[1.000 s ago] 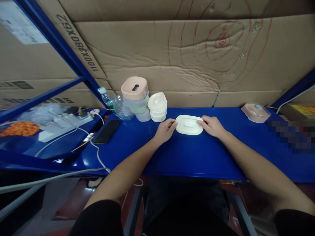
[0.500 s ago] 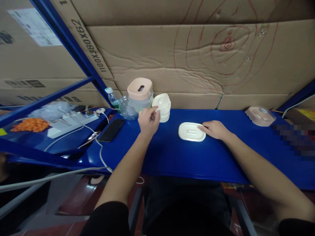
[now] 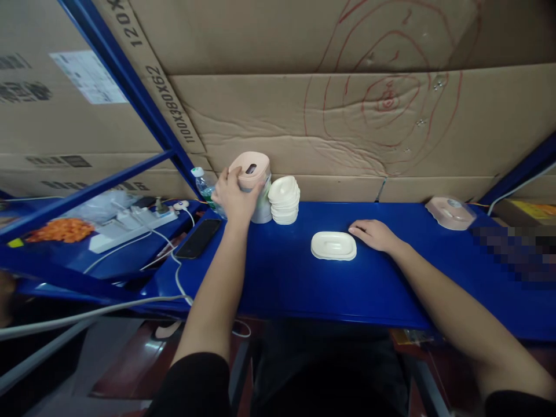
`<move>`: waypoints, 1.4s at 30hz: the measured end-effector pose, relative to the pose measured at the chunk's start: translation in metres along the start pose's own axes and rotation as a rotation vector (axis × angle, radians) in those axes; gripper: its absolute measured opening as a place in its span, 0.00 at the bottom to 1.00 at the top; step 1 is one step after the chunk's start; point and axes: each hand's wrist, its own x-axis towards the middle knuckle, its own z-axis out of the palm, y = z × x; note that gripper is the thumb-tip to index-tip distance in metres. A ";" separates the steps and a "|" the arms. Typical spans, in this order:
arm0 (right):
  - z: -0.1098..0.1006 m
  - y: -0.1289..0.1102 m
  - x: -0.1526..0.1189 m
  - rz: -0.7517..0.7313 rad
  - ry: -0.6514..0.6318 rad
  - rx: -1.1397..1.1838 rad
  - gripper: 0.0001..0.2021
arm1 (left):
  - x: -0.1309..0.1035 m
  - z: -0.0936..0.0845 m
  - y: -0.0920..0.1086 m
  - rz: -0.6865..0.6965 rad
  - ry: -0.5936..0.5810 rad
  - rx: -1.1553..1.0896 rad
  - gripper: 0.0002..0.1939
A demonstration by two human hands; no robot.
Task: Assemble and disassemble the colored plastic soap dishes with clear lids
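Far to your left, a heap of orange pieces [image 3: 61,230] lies beside a white power strip [image 3: 134,229] with plugs in it. A dark phone [image 3: 198,238] lies flat near the left end of the blue desk [image 3: 286,284], with a clear bottle [image 3: 205,188] just behind it. Your left grip [image 3: 237,194] reaches to the pink container [image 3: 249,159] topping the stacked tubs [image 3: 262,209]; its fingers and thumb are spread around the near side, touching it, but you cannot tell whether they clamp it. Just right of the tubs stands a stack of cream dishes [image 3: 284,201]. A single cream dish [image 3: 333,246] lies flat near the middle of your desk. Your right grip [image 3: 374,234] rests just right of it, fingers close together; whether they touch its edge you cannot tell. Farther right, a pink case [image 3: 450,212] sits near the cardboard wall [image 3: 339,150].
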 end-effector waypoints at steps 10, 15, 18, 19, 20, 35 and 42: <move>0.000 0.005 0.000 -0.006 0.030 0.052 0.26 | -0.008 -0.007 0.007 0.155 0.222 -0.096 0.30; -0.003 0.003 -0.001 0.054 0.120 0.255 0.25 | -0.063 -0.003 0.034 0.620 -0.026 -0.326 0.33; -0.004 0.002 0.000 0.059 0.213 0.364 0.26 | -0.092 0.012 0.047 0.813 -0.399 -0.467 0.31; -0.005 0.002 0.000 0.061 0.244 0.401 0.26 | -0.099 0.017 0.049 0.817 -0.515 -0.491 0.30; -0.005 0.002 0.000 0.071 0.264 0.452 0.25 | -0.104 0.022 0.049 0.802 -0.619 -0.504 0.30; -0.001 -0.017 -0.001 -0.007 -0.045 0.458 0.25 | -0.114 0.041 0.033 0.667 -1.094 -0.250 0.38; -0.001 -0.015 0.000 -0.020 -0.046 0.384 0.23 | -0.120 0.045 0.036 0.664 -1.124 -0.159 0.43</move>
